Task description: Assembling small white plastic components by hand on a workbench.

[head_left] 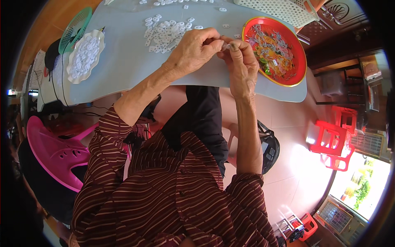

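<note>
My left hand [192,50] and my right hand [242,64] meet above the table in front of me, thumbs and fingers pinched together. Between their fingertips shows a small white plastic piece [228,47]; its details are mostly covered. Left of my hands, near the far side, lies a loose pile of small oval white pieces [162,36] with holes in them. Close to my right hand stands a round red basin [302,53] with a gold rim and a printed bottom. Many thin, silvery small parts [263,33] are scattered in it, along with a white piece [275,62].
A scalloped white dish [100,45] heaped with white pieces stands at the table's left, beside a green mesh basket [78,26]. At the far right, another person's hand [314,5] is by a perforated white basket [284,12]. A pink chair [53,148] and red stools [331,140] stand around.
</note>
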Demonstrator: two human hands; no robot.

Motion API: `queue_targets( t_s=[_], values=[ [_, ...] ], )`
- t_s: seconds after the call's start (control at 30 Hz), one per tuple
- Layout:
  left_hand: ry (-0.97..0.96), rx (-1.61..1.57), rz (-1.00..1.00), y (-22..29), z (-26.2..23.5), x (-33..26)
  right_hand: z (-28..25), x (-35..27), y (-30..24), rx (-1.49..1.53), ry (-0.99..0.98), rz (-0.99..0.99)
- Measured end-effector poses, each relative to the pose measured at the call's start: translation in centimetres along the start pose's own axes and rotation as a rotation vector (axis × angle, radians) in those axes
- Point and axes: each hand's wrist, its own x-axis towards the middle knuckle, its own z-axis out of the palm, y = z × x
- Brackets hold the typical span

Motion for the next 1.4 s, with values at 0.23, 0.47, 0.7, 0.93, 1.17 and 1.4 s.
queue_targets(
  t_s=[0.23, 0.47, 0.7, 0.93, 1.17, 1.4],
  values=[
    [0.057, -0.088, 0.04, -0.6, -0.9, 0.2, 0.2, 0.0, -0.3, -0.036, 0.055, -0.007],
    [-0.063, -0.051, -0.042, 0.0, -0.9, 0.2, 0.1, -0.1, -0.2, 0.011, 0.027, -0.042],
    [0.07, -0.264, 0.098, -1.3, -0.1, 1.1, 0.4, -0.2, -0.5, -0.131, 0.024, 0.048],
    [-0.007, -0.361, 0.055, -1.4, -0.5, 1.5, 0.4, -0.2, 0.0, -0.114, 0.036, -0.002],
    [0.004, -0.299, 0.053, -1.3, -0.7, 1.8, 0.4, -0.1, 0.0, -0.158, 0.02, -0.016],
    [0.037, -0.124, 0.125, -0.7, -0.6, 1.6, 0.5, -0.2, 0.1, -0.182, 0.045, -0.054]
  ],
)
